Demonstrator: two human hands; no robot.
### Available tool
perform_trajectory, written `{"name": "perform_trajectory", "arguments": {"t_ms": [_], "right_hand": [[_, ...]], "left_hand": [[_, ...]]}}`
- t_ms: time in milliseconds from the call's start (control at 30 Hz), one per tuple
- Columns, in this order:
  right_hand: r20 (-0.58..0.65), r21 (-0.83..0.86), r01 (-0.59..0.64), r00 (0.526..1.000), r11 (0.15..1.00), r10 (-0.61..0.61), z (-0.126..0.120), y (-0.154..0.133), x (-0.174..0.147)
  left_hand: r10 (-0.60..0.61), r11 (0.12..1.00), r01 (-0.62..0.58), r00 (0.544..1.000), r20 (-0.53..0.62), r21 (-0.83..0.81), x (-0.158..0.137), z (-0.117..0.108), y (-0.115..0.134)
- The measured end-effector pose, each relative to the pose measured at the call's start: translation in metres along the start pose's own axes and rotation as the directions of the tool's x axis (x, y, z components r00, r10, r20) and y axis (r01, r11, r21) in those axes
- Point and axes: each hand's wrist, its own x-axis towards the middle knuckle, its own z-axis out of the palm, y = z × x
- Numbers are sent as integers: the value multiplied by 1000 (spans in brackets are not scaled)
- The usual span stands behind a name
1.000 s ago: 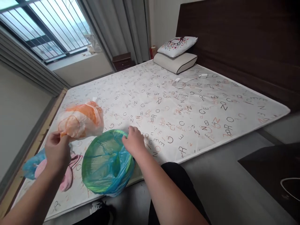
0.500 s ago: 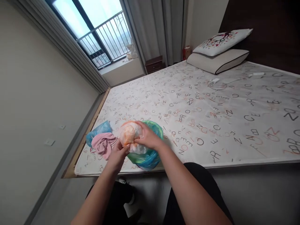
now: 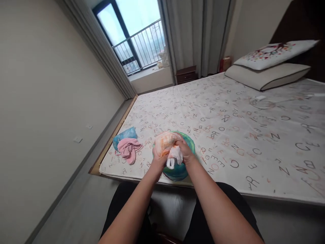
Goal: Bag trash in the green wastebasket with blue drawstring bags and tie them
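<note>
Both hands grip a knotted or bunched white plastic bag [image 3: 165, 141] with orange showing on it; what is inside cannot be made out. My left hand [image 3: 159, 163] is closed on its lower left side, near the gathered neck. Against the right side of the neck, my right hand [image 3: 185, 153] is closed too, and the white loose end sticks out between the hands. Directly beneath is a blue and green plastic bag [image 3: 177, 174], standing near the mattress edge and partly hidden by my hands. A pink cloth [image 3: 129, 149] lies crumpled to the left, against a blue plastic packet [image 3: 127, 134].
The mattress [image 3: 213, 122] with printed letters fills the middle. Two pillows [image 3: 269, 76] are stacked at the far right, near a white cable [image 3: 264, 101]. A small brown nightstand [image 3: 186, 74] stands by the curtain [image 3: 195, 37]. The wall [image 3: 50, 101] is at left.
The view has swung left, so everything sits further right. My left hand has shifted its grip, and the bag's loose end now pokes out between my hands. My legs have come closer to the bed.
</note>
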Motion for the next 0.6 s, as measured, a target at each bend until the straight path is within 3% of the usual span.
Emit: {"name": "perform_trajectory", "arguments": {"t_ms": [67, 100, 167, 267, 367, 467, 600], "right_hand": [[-13, -112, -22, 1000, 994, 20, -8, 0, 7], [-25, -193, -21, 1000, 981, 16, -11, 0, 11], [-62, -323, -2, 998, 946, -19, -17, -3, 16], [-92, -186, -18, 996, 982, 1, -20, -7, 15], [65, -3, -125, 990, 992, 125, -17, -7, 5], [163, -24, -186, 969, 982, 187, -13, -3, -3], [99, 35, -214, 973, 976, 210, -12, 6, -2]], "left_hand": [[-114, 985, 77, 961, -252, -152, 2, 8, 5], [-149, 975, 83, 934, -325, -206, 3, 8, 8], [-132, 980, 67, 923, -360, -187, 4, 0, 14], [27, 992, 20, 933, -358, 126, 0, -15, 17], [180, 885, -34, 944, -275, 464, -6, -15, 16], [258, 838, -143, 954, -153, 527, -10, 0, 18], [301, 858, -224, 948, -101, 462, -9, 19, 23]]}}
